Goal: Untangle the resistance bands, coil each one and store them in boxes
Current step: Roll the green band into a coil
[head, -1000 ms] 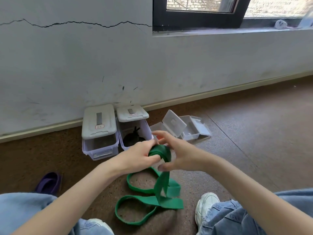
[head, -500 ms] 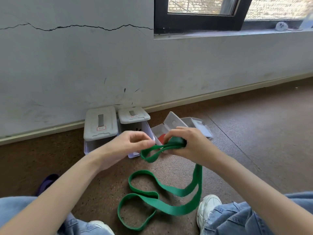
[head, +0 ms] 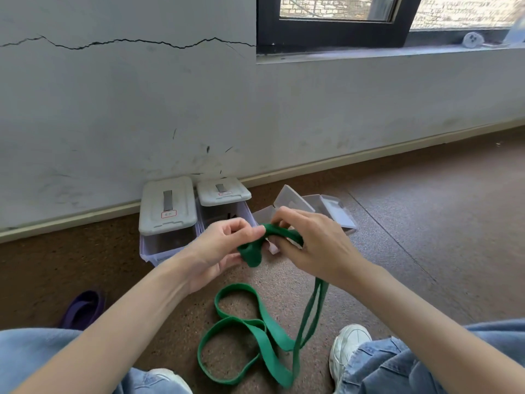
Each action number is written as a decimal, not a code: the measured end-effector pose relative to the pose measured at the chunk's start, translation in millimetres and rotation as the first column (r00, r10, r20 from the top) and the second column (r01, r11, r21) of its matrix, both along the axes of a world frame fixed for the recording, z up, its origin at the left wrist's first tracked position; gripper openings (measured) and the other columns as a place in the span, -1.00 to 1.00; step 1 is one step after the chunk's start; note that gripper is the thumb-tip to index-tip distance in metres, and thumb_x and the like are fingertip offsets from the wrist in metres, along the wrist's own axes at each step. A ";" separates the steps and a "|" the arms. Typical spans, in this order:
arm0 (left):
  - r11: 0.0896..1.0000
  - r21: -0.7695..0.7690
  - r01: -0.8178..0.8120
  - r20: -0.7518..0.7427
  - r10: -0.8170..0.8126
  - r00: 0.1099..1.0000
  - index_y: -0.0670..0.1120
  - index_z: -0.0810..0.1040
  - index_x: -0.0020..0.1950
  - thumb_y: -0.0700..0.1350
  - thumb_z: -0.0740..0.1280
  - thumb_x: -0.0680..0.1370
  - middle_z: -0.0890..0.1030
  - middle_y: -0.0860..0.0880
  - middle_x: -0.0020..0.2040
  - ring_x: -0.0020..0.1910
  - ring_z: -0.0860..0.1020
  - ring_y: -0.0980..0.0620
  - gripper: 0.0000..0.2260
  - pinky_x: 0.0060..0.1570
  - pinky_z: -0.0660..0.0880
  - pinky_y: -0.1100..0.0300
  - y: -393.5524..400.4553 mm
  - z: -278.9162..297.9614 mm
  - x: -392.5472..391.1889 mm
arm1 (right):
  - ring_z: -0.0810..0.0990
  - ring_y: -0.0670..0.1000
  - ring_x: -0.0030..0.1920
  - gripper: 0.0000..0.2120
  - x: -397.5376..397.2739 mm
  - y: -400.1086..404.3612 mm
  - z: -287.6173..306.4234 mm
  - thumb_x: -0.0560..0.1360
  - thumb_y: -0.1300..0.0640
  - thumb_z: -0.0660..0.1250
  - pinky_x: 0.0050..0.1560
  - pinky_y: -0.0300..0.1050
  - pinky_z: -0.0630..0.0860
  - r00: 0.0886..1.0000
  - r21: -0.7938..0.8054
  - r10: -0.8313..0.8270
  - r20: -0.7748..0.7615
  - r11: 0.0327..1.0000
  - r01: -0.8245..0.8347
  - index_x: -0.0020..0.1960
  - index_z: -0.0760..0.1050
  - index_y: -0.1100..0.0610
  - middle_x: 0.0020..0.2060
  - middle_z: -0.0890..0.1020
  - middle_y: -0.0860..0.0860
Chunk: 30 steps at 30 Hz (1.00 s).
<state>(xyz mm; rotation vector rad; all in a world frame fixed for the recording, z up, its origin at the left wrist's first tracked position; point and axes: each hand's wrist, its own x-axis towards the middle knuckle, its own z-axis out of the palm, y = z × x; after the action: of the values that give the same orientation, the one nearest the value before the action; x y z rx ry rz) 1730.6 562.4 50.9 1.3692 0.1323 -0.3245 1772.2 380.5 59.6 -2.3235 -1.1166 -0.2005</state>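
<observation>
A long green resistance band (head: 257, 332) lies in loops on the brown floor between my feet, and one end rises to my hands. My left hand (head: 220, 251) pinches a small folded end of the band. My right hand (head: 309, 245) grips the band just to the right, and two strands hang from it to the floor. Behind my hands, by the wall, stand two closed boxes with grey lids, a larger one (head: 167, 210) and a smaller one (head: 223, 191), and an open clear box (head: 326, 207) with its lid up. What lies in the open box is hidden.
A purple band (head: 83, 308) lies on the floor at the left, near my knee. My white shoes (head: 349, 348) and jeans-clad legs frame the bottom of the view. The grey cracked wall and skirting board run behind the boxes, under a dark window frame.
Both hands rose from the floor loops with the band's end. The left hand now pinches a short folded end close to the right hand, and the hanging strands shifted right.
</observation>
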 end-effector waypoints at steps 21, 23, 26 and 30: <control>0.814 0.415 0.406 -0.013 -0.441 0.897 0.06 0.57 0.14 -0.07 0.46 0.42 0.66 0.06 0.05 0.05 0.61 0.14 -0.70 -0.03 0.52 0.37 23.0 5.1 1.4 | 0.53 0.04 0.04 -0.71 -6.2 -4.1 -4.8 0.55 0.09 0.26 -0.10 -0.02 0.53 0.969 -0.237 0.219 0.109 0.953 -0.189 0.25 0.50 0.07 0.08 0.55 0.04; 0.736 0.526 0.427 -0.032 -0.484 0.874 0.09 0.57 0.11 -0.05 0.50 0.39 0.66 0.10 0.02 0.02 0.60 0.19 -0.69 -0.03 0.50 0.41 18.9 2.1 2.2 | 0.48 0.04 0.09 -0.71 -6.3 -3.7 -7.2 0.56 0.09 0.26 -0.06 0.01 0.53 0.955 -0.292 0.272 0.114 0.928 -0.230 0.27 0.49 0.07 0.10 0.53 0.05; 0.749 0.569 0.339 0.026 -0.428 0.903 0.10 0.61 0.05 -0.05 0.50 0.38 0.67 0.09 -0.04 -0.06 0.61 0.21 -0.74 -0.12 0.49 0.44 13.0 -2.5 2.0 | 0.50 0.01 0.08 -0.71 -5.4 -4.5 -11.3 0.54 0.10 0.29 -0.01 -0.04 0.52 0.965 -0.251 0.251 0.073 0.941 -0.226 0.25 0.51 0.06 0.10 0.52 0.04; 0.930 0.347 0.121 0.185 -0.195 0.963 0.08 0.64 -0.03 -0.07 0.48 0.32 0.70 0.08 -0.08 -0.08 0.65 0.18 -0.76 -0.21 0.49 0.46 11.3 5.5 4.5 | 0.54 -0.14 -0.11 -0.64 -1.1 -1.4 -10.0 0.37 0.12 0.48 -0.07 -0.30 0.52 0.980 0.135 0.032 -0.197 0.991 -0.005 0.13 0.50 0.03 -0.08 0.51 -0.11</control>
<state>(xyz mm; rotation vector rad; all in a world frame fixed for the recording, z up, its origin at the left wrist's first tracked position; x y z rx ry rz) 1735.1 573.8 56.4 1.7479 -0.1125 -0.2939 1771.1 379.1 49.7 -2.1603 -0.9945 -0.0333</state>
